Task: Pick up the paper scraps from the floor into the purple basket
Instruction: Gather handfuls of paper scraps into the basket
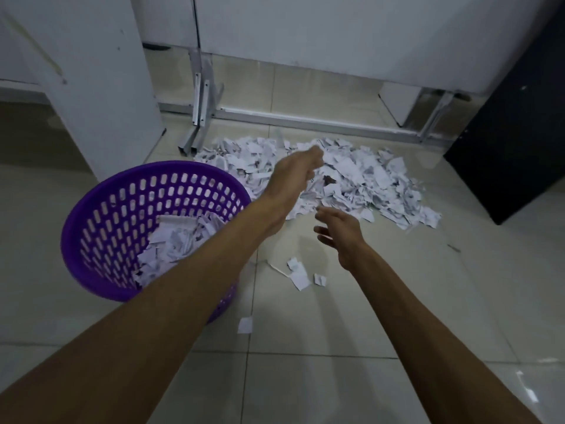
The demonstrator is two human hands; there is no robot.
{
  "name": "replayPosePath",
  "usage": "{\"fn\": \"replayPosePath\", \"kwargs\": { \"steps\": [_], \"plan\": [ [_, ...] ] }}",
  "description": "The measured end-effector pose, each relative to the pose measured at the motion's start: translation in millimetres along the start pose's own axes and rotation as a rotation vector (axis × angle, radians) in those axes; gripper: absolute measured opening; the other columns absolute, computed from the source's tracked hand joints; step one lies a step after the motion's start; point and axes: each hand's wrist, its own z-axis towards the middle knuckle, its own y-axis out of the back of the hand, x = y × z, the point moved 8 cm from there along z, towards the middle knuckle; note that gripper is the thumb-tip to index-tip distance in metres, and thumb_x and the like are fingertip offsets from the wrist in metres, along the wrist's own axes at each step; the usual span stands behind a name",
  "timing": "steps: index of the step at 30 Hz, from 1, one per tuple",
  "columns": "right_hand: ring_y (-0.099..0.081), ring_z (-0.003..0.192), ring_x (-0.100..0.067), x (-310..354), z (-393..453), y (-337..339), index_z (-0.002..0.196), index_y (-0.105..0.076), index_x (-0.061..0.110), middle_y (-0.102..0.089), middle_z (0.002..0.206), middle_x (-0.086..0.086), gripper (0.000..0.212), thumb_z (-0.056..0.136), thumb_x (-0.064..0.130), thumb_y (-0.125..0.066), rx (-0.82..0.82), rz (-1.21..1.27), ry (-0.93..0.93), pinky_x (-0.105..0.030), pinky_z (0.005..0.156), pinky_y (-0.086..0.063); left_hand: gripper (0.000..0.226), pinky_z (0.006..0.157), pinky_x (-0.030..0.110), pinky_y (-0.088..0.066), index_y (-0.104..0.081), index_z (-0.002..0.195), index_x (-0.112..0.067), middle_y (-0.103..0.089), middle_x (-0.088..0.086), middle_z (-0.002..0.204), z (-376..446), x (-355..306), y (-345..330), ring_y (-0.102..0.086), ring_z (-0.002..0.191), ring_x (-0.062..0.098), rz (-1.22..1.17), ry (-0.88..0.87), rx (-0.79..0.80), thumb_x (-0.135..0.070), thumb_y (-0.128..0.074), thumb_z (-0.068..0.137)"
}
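- Round purple perforated plastic basket [101,209] stands on pale tiled floor [336,377], partly filled with torn white paper.
- Main heap of torn white paper scraps [367,182] lies just right of and beyond the basket; a few strays [298,272] sit right of its base.
- Left hand [293,175] over the heap's basket-side edge; fingers blurred, cannot tell grip.
- Right hand [339,231] between heap and strays, fingers loosely spread, holding nothing.
- Risk: left forearm crosses just over the basket rim; a swing back could tip it.
- Risk: a loose handful could shed scraps short of the basket.
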Motion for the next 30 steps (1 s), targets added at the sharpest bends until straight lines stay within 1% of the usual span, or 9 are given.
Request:
{"fn": "replayPosePath", "kwargs": {
  "steps": [4, 8, 10, 13, 15, 22, 24, 27, 30],
  "plan": [
    [-0.059, 0.071, -0.016, -65, 16, 28, 0.114, -0.069, 0.008, -0.065, 0.084, -0.003, 0.022, 0.092, 0.01, -0.066, -0.031, -0.1, -0.114, -0.024, 0.068, -0.051, 0.035, 0.102, 0.035, -0.041, -0.064, 0.117, -0.026, -0.063, -0.008, 0.121, -10, 92, -5, -0.056, 0.117, 0.013, 0.157, 0.157, 0.036, -0.049, -0.05, 0.095],
    [-0.063, 0.085, -0.017, -118, 26, 41, 0.108, -0.071, 0.017, -0.069, 0.101, -0.006, 0.027, 0.083, 0.019, -0.077, -0.027, -0.282, -0.109, -0.026, 0.073, -0.049, 0.016, 0.105, 0.035, -0.041, -0.062, 0.112, -0.028, -0.06, -0.005, 0.121, -33, 173, 19, -0.054, 0.121, 0.018, 0.174, 0.319, 0.007, -0.028, -0.053, 0.098],
    [-0.061, 0.097, -0.017, -133, 27, 41, 0.115, -0.068, 0.017, -0.063, 0.105, -0.002, 0.039, 0.078, 0.024, -0.082, -0.008, -0.433, -0.045, -0.028, 0.082, -0.049, 0.026, 0.095, 0.026, -0.043, -0.059, 0.124, -0.018, -0.056, -0.002, 0.126, -48, 199, 27, -0.053, 0.117, 0.015, 0.192, 0.374, 0.024, -0.019, -0.054, 0.098],
    [-0.058, 0.096, -0.017, -141, 27, 32, 0.12, -0.065, 0.015, -0.06, 0.106, -0.004, 0.053, 0.072, 0.024, -0.086, 0.023, -0.551, 0.053, -0.028, 0.083, -0.048, 0.037, 0.077, 0.015, -0.045, -0.058, 0.126, -0.017, -0.057, -0.002, 0.129, -67, 228, 46, -0.054, 0.114, 0.014, 0.24, 0.42, -0.025, -0.005, -0.063, 0.091],
    [-0.059, 0.096, -0.019, -141, 28, 23, 0.122, -0.064, 0.015, -0.061, 0.107, -0.006, 0.059, 0.069, 0.023, -0.088, 0.035, -0.611, 0.118, -0.027, 0.081, -0.047, 0.049, 0.077, 0.016, -0.046, -0.057, 0.127, -0.018, -0.056, -0.002, 0.128, -75, 242, 52, -0.052, 0.12, 0.015, 0.271, 0.442, -0.008, 0.005, -0.065, 0.085],
    [-0.05, 0.112, -0.03, -138, 44, -12, 0.145, -0.045, 0.03, -0.042, 0.126, -0.014, 0.082, 0.072, 0.02, -0.082, 0.164, -0.873, 0.282, -0.034, 0.096, -0.044, 0.073, 0.082, 0.015, -0.05, -0.059, 0.119, -0.034, -0.054, -0.007, 0.127, -84, 269, 64, -0.052, 0.116, 0.006, 0.531, 0.349, 0.166, 0.013, -0.077, 0.066],
    [-0.05, 0.112, -0.03, -134, 48, -19, 0.147, -0.042, 0.031, -0.038, 0.129, -0.014, 0.081, 0.077, 0.019, -0.08, 0.228, -0.96, 0.316, -0.033, 0.096, -0.044, 0.075, 0.088, 0.013, -0.049, -0.061, 0.115, -0.04, -0.052, -0.014, 0.13, -87, 270, 67, -0.051, 0.117, -0.001, 0.608, 0.255, 0.209, 0.014, -0.075, 0.064],
    [-0.052, 0.11, -0.028, -133, 52, -24, 0.144, -0.048, 0.026, -0.04, 0.127, -0.014, 0.073, 0.08, 0.017, -0.08, 0.309, -0.992, 0.324, -0.022, 0.089, -0.038, 0.067, 0.094, 0.007, -0.043, -0.066, 0.115, -0.029, -0.049, -0.015, 0.132, -93, 267, 67, -0.045, 0.12, -0.012, 0.657, 0.129, 0.214, 0.019, -0.067, 0.068],
    [-0.054, 0.106, -0.026, -132, 52, -22, 0.135, -0.059, 0.021, -0.046, 0.123, -0.013, 0.061, 0.078, 0.017, -0.08, 0.297, -0.964, 0.344, -0.02, 0.082, -0.038, 0.061, 0.09, 0.007, -0.044, -0.068, 0.114, -0.026, -0.05, -0.013, 0.131, -93, 266, 67, -0.048, 0.118, -0.009, 0.633, 0.079, 0.19, 0.017, -0.067, 0.071]
  ]
}}
